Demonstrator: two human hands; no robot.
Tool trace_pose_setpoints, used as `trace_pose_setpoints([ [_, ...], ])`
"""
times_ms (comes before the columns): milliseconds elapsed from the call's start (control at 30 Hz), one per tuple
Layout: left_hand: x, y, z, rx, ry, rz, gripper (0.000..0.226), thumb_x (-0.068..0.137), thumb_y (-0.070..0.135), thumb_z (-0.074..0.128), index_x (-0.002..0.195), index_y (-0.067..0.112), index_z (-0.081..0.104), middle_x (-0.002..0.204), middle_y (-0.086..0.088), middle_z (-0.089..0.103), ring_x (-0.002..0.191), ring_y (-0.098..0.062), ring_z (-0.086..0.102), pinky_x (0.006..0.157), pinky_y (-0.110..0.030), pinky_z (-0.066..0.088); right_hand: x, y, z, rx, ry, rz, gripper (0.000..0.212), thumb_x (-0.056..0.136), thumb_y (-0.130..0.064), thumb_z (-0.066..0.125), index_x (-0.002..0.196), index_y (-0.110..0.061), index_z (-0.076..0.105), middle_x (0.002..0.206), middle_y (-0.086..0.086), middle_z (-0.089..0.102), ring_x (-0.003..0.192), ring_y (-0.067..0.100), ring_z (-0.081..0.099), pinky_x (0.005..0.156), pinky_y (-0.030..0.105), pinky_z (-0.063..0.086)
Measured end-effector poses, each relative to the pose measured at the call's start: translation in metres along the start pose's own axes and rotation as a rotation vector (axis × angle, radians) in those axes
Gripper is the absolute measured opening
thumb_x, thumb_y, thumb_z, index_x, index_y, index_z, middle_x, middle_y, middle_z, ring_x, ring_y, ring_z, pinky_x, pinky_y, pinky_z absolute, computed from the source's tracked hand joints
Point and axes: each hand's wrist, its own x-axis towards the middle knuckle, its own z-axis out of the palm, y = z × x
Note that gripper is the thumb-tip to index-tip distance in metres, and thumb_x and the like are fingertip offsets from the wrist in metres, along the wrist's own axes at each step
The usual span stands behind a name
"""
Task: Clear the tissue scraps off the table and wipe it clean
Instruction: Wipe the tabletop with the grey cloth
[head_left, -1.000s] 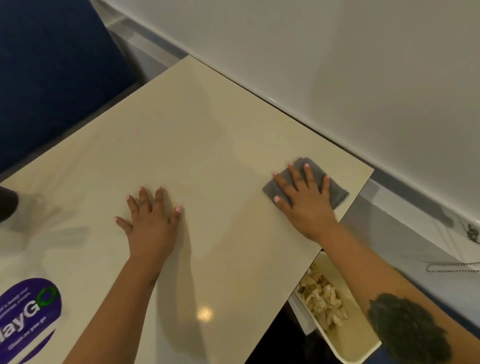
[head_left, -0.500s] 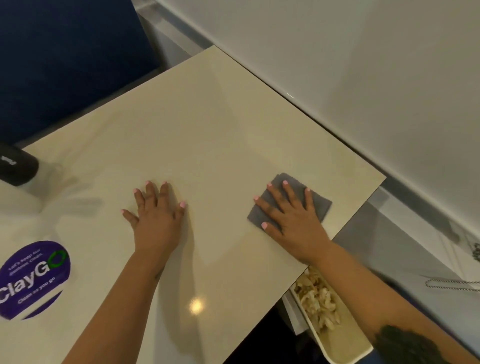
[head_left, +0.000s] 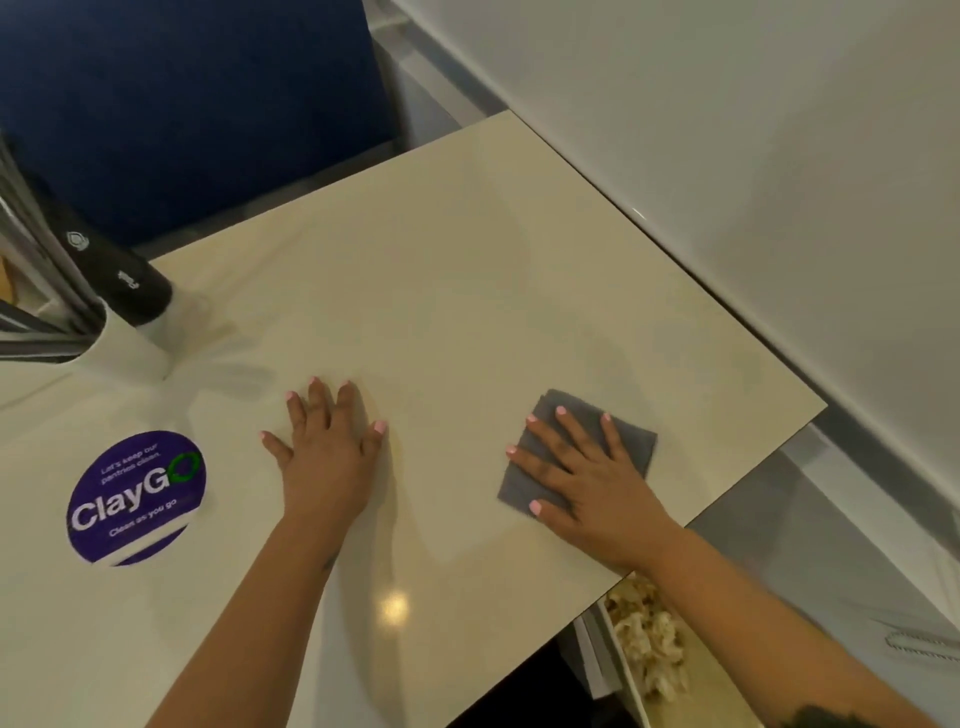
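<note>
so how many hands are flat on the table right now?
2. The left hand presses bare tabletop near the middle; the right hand lies flat on the grey cloth near the right edge.

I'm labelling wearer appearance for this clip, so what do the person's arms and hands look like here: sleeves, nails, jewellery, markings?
Both forearms are bare, with no sleeves in view. The nails on the left hand and the right hand are painted pale pink. No rings, watch or bracelets show. A dark tattoo sits on the right forearm at the bottom edge of the picture, cut off there, and a small dark mark shows near the left wrist.
</note>
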Motion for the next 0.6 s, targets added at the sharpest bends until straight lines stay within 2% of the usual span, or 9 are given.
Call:
trace_pose_setpoints([
  [67,-0.002,-0.004,-0.004,-0.014,0.013,-0.014,0.062,0.098,0.046,0.031,0.15,0.019,0.012,0.158,-0.009,0.001,0.145,-0.029,-0.008,0.111,-0.06,0.0,-0.003,0.016,-0.004,0.013,-0.01,0.007,0.054,0.093,-0.062,0.011,0.144,-0.051,0.002,0.157,-0.013,-0.002,0.144,0.014,-0.017,0.111,0.048,-0.018],
  [167,-0.009,-0.012,-0.009,-0.056,0.04,-0.038,0.057,0.099,0.04,0.03,0.15,0.019,0.015,0.158,-0.007,0.001,0.145,-0.027,-0.008,0.112,-0.058,-0.001,0.026,0.014,-0.009,0.005,0.001,0.139,0.055,0.089,-0.064,-0.005,0.142,-0.049,-0.01,0.158,-0.009,-0.007,0.142,0.017,-0.024,0.11,0.05,-0.02],
  [233,-0.016,-0.01,-0.01,-0.099,0.084,-0.002,0.053,0.1,0.034,0.032,0.148,0.018,0.02,0.158,-0.005,0.005,0.145,-0.025,-0.005,0.114,-0.055,0.0,0.05,-0.01,-0.008,0.001,0.006,0.127,0.056,0.092,-0.06,0.001,0.145,-0.043,-0.009,0.159,-0.005,-0.005,0.142,0.02,-0.021,0.11,0.052,-0.018],
  [333,-0.029,-0.002,-0.007,-0.264,0.191,0.131,0.048,0.098,0.023,0.042,0.144,0.016,0.032,0.156,-0.002,0.017,0.146,-0.023,0.005,0.115,-0.047,0.004,0.061,-0.045,-0.002,0.084,0.031,-0.065,0.055,0.095,-0.053,0.016,0.145,-0.043,-0.004,0.156,-0.011,-0.006,0.143,0.015,-0.017,0.111,0.05,-0.018],
  [367,-0.032,0.004,-0.005,-0.328,0.216,0.189,0.046,0.098,0.021,0.044,0.142,0.015,0.036,0.155,-0.002,0.021,0.145,-0.021,0.009,0.115,-0.045,0.006,0.059,-0.049,-0.006,0.228,0.025,-0.08,0.053,0.096,-0.048,0.022,0.143,-0.047,-0.003,0.154,-0.017,-0.006,0.143,0.009,-0.015,0.113,0.048,-0.015],
  [400,-0.036,0.012,-0.002,-0.375,0.222,0.249,0.044,0.097,0.022,0.043,0.14,0.015,0.039,0.153,-0.001,0.025,0.144,-0.019,0.011,0.116,-0.044,0.008,0.058,-0.048,-0.014,0.474,0.034,-0.034,0.052,0.097,-0.041,0.029,0.14,-0.051,0.001,0.152,-0.024,0.0,0.143,0.003,-0.008,0.117,0.044,-0.009],
  [467,-0.04,0.036,0.006,-0.395,0.167,0.393,0.047,0.093,0.032,0.035,0.137,0.018,0.043,0.151,0.001,0.031,0.143,-0.016,0.016,0.117,-0.045,0.014,0.057,-0.041,-0.029,0.97,0.175,0.155,0.056,0.098,-0.019,0.042,0.133,-0.057,0.02,0.144,-0.034,0.022,0.14,-0.004,0.017,0.119,0.034,0.013],
  [533,-0.039,0.065,0.013,-0.326,0.05,0.556,0.05,0.091,0.034,0.032,0.138,0.02,0.044,0.152,0.001,0.03,0.144,-0.02,0.016,0.116,-0.047,0.013,0.058,-0.033,-0.042,1.113,0.405,0.321,0.064,0.094,0.0,0.044,0.127,-0.054,0.034,0.136,-0.03,0.04,0.132,-0.004,0.036,0.114,0.029,0.028],
  [600,-0.035,0.091,0.024,-0.125,-0.064,0.683,0.052,0.096,0.037,0.035,0.145,0.02,0.031,0.157,0.001,0.015,0.145,-0.021,-0.001,0.116,-0.048,0.002,0.058,-0.029,-0.051,1.142,0.533,0.404,0.065,0.092,0.006,0.042,0.127,-0.049,0.039,0.132,-0.023,0.048,0.124,-0.006,0.045,0.106,0.022,0.036],
])
